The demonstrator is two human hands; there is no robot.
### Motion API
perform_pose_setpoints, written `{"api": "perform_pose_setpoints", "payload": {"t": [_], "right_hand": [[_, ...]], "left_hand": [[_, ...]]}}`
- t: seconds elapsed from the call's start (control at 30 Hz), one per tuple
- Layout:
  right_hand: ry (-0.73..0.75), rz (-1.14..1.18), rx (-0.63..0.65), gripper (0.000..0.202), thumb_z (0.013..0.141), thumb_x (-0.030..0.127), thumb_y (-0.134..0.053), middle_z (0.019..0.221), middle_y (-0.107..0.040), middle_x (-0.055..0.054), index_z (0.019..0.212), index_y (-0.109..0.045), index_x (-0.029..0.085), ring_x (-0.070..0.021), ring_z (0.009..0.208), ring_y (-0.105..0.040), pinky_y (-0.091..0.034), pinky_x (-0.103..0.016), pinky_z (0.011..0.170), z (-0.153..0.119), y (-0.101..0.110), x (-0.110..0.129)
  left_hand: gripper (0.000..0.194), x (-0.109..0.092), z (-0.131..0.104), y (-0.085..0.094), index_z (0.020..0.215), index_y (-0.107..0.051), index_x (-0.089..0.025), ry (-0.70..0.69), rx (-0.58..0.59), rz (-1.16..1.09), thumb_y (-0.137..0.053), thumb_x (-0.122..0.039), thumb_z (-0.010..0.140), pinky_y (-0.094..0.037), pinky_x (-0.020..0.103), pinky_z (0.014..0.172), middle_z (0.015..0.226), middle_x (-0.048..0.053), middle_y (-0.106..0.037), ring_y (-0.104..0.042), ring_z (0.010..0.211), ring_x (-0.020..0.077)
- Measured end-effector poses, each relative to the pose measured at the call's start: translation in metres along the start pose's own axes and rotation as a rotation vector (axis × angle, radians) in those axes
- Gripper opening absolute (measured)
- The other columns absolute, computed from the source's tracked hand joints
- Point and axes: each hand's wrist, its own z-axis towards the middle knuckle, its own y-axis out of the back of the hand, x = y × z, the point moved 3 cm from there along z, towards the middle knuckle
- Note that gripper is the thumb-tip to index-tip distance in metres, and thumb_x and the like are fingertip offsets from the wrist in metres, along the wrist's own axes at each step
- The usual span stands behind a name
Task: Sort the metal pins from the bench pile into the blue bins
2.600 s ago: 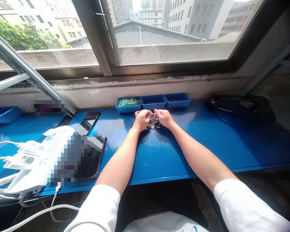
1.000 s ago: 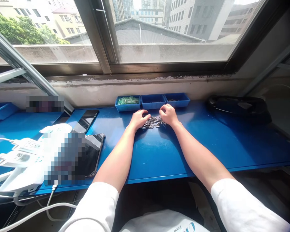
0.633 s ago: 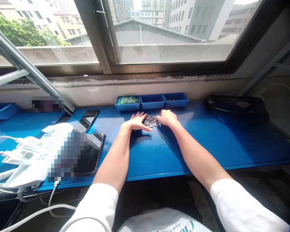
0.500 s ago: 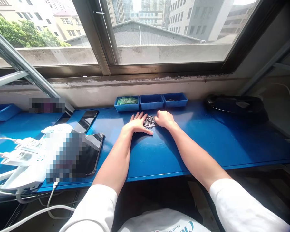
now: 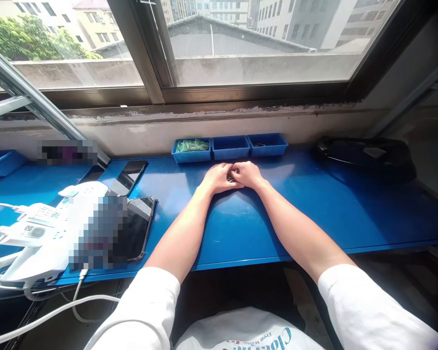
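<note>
On the blue tabletop, my left hand (image 5: 219, 179) and my right hand (image 5: 247, 175) meet and curl around a heap of small thin metal pins (image 5: 231, 175). Only a bit of the heap shows in the gap between thumbs and fingers; the rest is hidden. Just behind the hands stand three blue bins side by side. Green packets lie in the left bin (image 5: 191, 156). The middle bin (image 5: 230, 154) has small dark bits low inside, too small to name. Some thin dark pieces lie in the right bin (image 5: 268, 150).
To the left are a white power strip (image 5: 63, 233) with plugs and cables, a phone (image 5: 131, 177) and a larger dark-screened device (image 5: 140, 228). A black object (image 5: 368, 155) lies at the back right. A metal frame (image 5: 40, 90) slants down at the left.
My left hand has moved right and its spread fingers have curled in. Both hands now meet around the pins, which lay in a wider, flatter heap between them.
</note>
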Motion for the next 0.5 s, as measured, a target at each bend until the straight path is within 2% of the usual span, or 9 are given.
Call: {"api": "perform_pose_setpoints", "payload": {"t": [0.1, 0.27, 0.37, 0.5], "right_hand": [[-0.025, 0.116, -0.012, 0.022, 0.079, 0.039, -0.055, 0.081, -0.072, -0.002, 0.078, -0.069, 0.023, -0.0168, 0.072, -0.062, -0.036, -0.025, 0.055, 0.001, 0.001, -0.004], [-0.051, 0.491, -0.035, 0.026, 0.076, 0.041, -0.062, 0.069, -0.069, -0.003, 0.073, -0.068, 0.016, -0.0138, 0.063, -0.058, -0.039, -0.023, 0.056, 0.002, 0.006, -0.013], [-0.053, 0.761, -0.068, 0.032, 0.074, 0.046, -0.064, 0.06, -0.064, -0.002, 0.071, -0.066, 0.015, -0.0101, 0.052, -0.051, -0.039, -0.022, 0.052, 0.002, 0.008, -0.018], [-0.103, 1.045, -0.1, 0.04, 0.065, 0.054, -0.07, 0.062, -0.066, -0.002, 0.071, -0.061, 0.016, -0.0074, 0.045, -0.045, -0.036, -0.022, 0.045, 0.003, 0.008, -0.018]], "left_hand": [[0.067, 0.0, 0.001, 0.002, 0.113, -0.06, -0.019, -0.019, -0.068, -0.083, -0.069, -0.062, 0.062, -0.05, 0.035, 0.083, 0.11, 0.009, -0.065, -0.061, 0.098, 0.026], [0.047, 0.004, -0.003, 0.009, 0.11, -0.062, -0.018, -0.056, -0.223, -0.239, -0.067, -0.046, 0.072, -0.049, 0.033, 0.089, 0.11, 0.007, -0.065, -0.061, 0.101, 0.0216], [0.037, 0.005, -0.003, 0.012, 0.105, -0.064, -0.018, -0.077, -0.268, -0.267, -0.065, -0.039, 0.075, -0.049, 0.031, 0.087, 0.106, 0.006, -0.066, -0.062, 0.098, 0.0195], [0.026, 0.006, -0.002, 0.013, 0.097, -0.066, -0.019, -0.098, -0.293, -0.258, -0.062, -0.037, 0.079, -0.05, 0.03, 0.082, 0.097, 0.005, -0.068, -0.063, 0.089, 0.0174]]}}
